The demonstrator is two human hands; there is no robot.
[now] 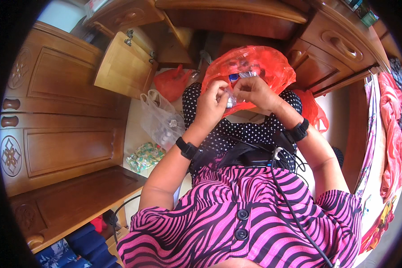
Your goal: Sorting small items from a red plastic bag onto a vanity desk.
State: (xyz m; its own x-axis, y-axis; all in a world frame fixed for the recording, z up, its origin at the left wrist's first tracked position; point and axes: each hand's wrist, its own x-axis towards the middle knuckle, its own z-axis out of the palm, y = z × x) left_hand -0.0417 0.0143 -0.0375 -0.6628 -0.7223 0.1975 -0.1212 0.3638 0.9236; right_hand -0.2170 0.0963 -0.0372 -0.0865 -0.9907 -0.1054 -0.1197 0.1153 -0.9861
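Note:
Over my lap, my left hand [212, 102] pinches the edge of a small clear plastic packet [230, 99] with something whitish inside. Close beside it, the bent fingers of my right hand [257, 92] are closed on the packet's other side. Both hands are just in front of a large red plastic bag [272, 67], which gapes between my knees. Inside the bag lie a blue-capped item [233, 77] and other small things, too blurred to make out. What is printed or packed in the packet cannot be told.
A whitish plastic bag [158, 118] and a second red bag [171, 83] stand left of my knees. A cabinet door [125, 67] hangs open at the left. Another red bag [317, 111] lies right of my leg. Clothes [391, 129] hang at far right. A black cable [290, 203] crosses my chest.

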